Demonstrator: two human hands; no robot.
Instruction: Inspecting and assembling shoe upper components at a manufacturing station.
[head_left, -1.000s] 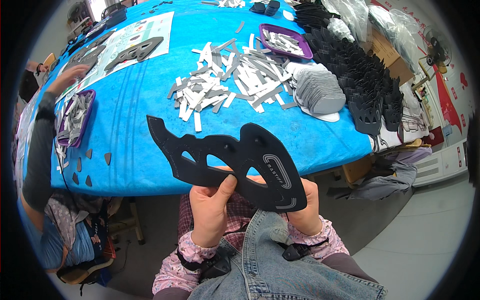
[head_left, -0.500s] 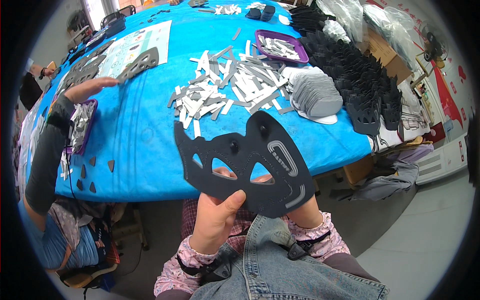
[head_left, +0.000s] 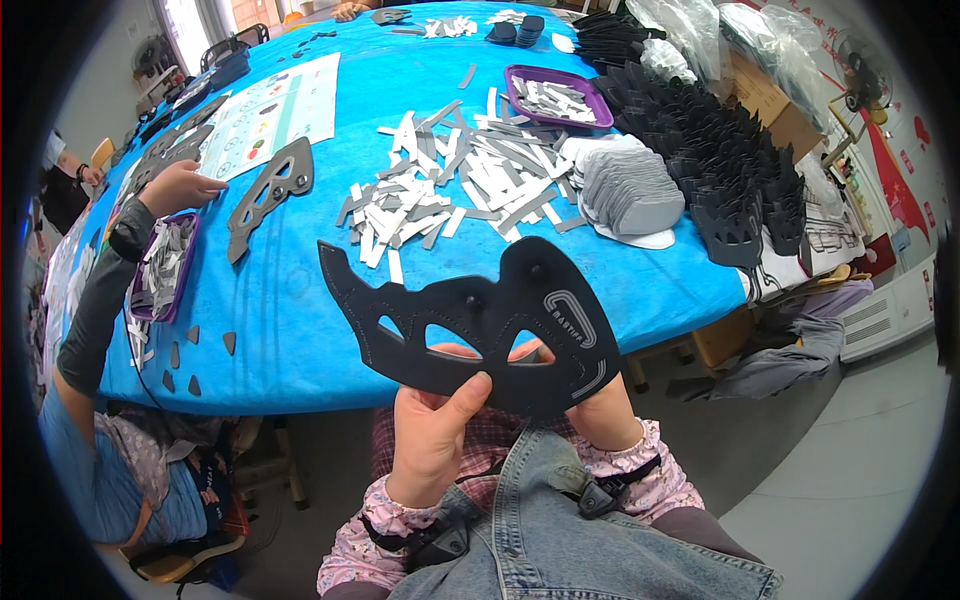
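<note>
In front of the strips (head_left: 515, 160), the left hand (head_left: 432, 430) pinches the black piece (head_left: 490, 312), fingers (head_left: 456, 350) behind, maybe so it won't flop. The right hand (head_left: 606, 415) has mostly hidden fingers; I can't tell their pinch.

Cardboard box (head_left: 768, 106), clear plastic bags (head_left: 682, 32) beside it, dark fan (head_left: 866, 86)

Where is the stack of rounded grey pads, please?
In the head view, the grey pad stack sits right of centre, between the strip pile and black panels.

Between our hands (head_left: 437, 430) we had a flat black cut-out panel (head_left: 500, 312), lined in light grey; below them, pink-print fabric cuffs (head_left: 398, 510); beyond, bright-blue table covering (head_left: 290, 330).
</note>
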